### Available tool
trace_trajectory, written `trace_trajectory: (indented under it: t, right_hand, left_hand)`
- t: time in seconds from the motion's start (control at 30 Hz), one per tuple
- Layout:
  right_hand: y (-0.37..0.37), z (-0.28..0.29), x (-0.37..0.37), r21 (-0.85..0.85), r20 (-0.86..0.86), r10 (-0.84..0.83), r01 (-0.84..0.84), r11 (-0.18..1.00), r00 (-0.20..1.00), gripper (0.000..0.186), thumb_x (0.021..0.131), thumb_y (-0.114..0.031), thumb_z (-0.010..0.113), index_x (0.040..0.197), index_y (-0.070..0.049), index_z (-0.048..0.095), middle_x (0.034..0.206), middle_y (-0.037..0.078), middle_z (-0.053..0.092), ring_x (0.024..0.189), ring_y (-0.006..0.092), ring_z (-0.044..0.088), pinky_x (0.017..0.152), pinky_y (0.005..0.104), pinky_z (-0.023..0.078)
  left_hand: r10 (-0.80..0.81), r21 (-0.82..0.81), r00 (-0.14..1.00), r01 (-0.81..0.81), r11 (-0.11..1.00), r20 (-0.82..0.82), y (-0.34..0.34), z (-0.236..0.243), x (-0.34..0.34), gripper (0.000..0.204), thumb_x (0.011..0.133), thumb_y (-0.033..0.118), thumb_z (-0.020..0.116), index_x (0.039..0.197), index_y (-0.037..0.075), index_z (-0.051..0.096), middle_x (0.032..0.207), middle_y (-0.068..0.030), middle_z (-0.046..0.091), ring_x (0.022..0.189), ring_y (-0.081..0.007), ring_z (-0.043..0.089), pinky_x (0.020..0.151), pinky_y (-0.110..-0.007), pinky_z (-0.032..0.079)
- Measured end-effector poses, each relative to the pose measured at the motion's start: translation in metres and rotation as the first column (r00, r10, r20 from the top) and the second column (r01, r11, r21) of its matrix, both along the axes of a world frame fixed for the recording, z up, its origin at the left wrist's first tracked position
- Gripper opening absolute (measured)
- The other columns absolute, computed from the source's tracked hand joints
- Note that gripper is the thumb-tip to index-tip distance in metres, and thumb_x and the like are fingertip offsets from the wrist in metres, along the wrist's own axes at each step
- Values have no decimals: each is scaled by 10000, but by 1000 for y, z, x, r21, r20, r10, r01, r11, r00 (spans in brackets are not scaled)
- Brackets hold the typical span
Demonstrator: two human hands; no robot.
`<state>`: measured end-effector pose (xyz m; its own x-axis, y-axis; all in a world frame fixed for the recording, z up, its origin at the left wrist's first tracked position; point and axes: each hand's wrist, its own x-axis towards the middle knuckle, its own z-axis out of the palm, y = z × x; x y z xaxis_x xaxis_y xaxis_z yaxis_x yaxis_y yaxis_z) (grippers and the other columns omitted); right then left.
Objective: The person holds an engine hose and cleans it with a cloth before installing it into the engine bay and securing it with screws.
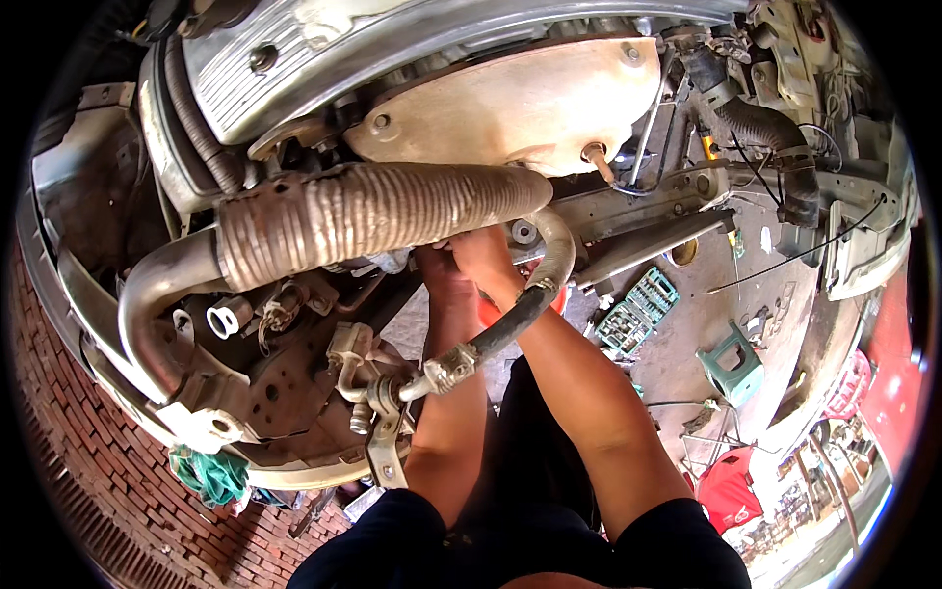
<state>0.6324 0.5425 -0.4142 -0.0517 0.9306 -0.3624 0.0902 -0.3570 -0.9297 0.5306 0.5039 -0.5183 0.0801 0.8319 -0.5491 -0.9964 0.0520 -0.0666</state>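
Note:
Both my arms reach forward into a car's engine bay. My left hand [446,272] and my right hand [481,253] are close together beneath a thick corrugated metal pipe [378,209]. The pipe hides the fingers of both, so what they hold or touch does not show. To the right of my right hand, a curved hose [510,327] passes over my right forearm and runs down to a metal pipe fitting [451,368] above my left forearm. Part of a red round thing [549,299] shows behind my right forearm.
Beyond the pipe lie a pale metal heat shield [520,103] with a sensor [595,153] and a ribbed engine cover [285,69]. A bracket [389,456] juts near my left elbow. On the floor at right are a green socket set [638,311] and a green stool [732,363].

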Motion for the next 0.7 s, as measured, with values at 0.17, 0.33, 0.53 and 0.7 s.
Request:
trace_trajectory:
  t: [0.17, 0.33, 0.53, 0.7]
  right_hand:
    - [-5, 6, 0, 61, -122, -84, 92, 994, 989, 120, 958, 0, 615, 1018, 70, 692, 879, 202, 774, 743, 279, 794, 620, 377, 631]
    - [2, 24, 9, 129, 28, -28, 24, 991, 999, 170, 981, -51, 658, 1106, 60, 689, 947, 211, 774, 819, 302, 785, 699, 383, 621]
    - [-42, 25, 29, -47, -23, -155, 154, 987, 988, 301, 996, -176, 750, 1208, 22, 668, 1074, 148, 760, 915, 277, 753, 802, 407, 575]
    - [-106, 13, 69, -12, 236, 8, -6, 1000, 972, 313, 994, -128, 766, 1253, 14, 660, 1094, 155, 747, 965, 235, 751, 853, 378, 580]
  left_hand:
    - [-9, -189, 990, -17, 982, -140, 7, 47, 11, 150, 1106, 152, 566, 980, 108, 633, 785, 56, 594, 627, -16, 561, 601, -191, 502]
    - [-36, -144, 984, 10, 990, -177, 21, 98, 30, 167, 1111, 174, 586, 983, 76, 627, 825, 39, 628, 687, -28, 587, 652, -209, 520]
    - [-83, -81, 718, 37, 996, -691, 12, 68, 29, 209, 1067, 250, 644, 1064, 50, 702, 908, -14, 721, 930, -183, 696, 874, -401, 557]
    - [34, -252, 955, -112, 961, -294, 13, 23, 11, 222, 1057, 319, 634, 1056, 139, 765, 992, -44, 790, 927, -218, 741, 833, -452, 573]
